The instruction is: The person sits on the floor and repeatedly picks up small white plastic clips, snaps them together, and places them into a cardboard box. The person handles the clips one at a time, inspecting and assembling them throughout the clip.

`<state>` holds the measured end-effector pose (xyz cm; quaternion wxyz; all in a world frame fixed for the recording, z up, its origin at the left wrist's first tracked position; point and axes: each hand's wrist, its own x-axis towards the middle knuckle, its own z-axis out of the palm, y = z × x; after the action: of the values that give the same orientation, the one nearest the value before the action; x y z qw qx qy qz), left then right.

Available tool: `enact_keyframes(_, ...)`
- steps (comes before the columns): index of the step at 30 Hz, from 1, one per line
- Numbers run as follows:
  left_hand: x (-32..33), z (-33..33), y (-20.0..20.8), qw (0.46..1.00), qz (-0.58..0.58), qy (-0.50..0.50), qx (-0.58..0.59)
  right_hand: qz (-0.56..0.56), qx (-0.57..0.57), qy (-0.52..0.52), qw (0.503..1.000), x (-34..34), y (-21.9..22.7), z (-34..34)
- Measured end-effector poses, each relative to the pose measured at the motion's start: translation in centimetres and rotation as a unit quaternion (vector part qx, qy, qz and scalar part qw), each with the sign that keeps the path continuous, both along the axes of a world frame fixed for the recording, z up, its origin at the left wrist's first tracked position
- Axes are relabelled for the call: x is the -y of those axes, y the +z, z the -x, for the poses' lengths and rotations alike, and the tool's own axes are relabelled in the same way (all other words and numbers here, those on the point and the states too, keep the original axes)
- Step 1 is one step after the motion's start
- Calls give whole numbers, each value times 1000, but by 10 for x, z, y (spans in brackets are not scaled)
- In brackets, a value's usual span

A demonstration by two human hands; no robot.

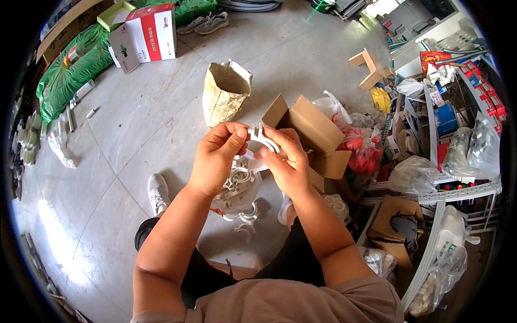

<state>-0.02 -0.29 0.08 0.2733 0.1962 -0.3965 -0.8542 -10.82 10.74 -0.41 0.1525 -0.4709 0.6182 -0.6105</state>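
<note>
Open cardboard box [318,126] just right of the right grip [291,164]. Tan paper sack [215,105], mouth up, beyond the left grip [214,156]. Plastic bag of pale clips [237,194] below, between the two. Curved white piece [265,141] between both, thumb and fingers of each clamped on it.

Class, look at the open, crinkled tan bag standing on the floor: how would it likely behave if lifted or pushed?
The tan bag would probably crumple somewhat when gripped, since its walls are creased and its rim uneven. It seems fairly stiff, as it stands open unaided. A push near the top might tip it, because it looks taller than wide.
</note>
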Motion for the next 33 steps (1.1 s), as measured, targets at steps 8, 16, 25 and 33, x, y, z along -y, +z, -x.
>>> enact_keyframes(8,4,3,-4,999,42,-9,22,-7,-4,5,1000,-1,-5,3)
enact_keyframes(16,4,1,-7,965,254,52,26,-1,302,76,950,-2,11,-6)
enact_keyframes(25,-6,-5,7,962,246,-94,-76,50,550,59,832,-6,26,24)
enact_keyframes(33,-12,0,1,990,129,-63,6,-75,103,-78,989,-6,11,22)
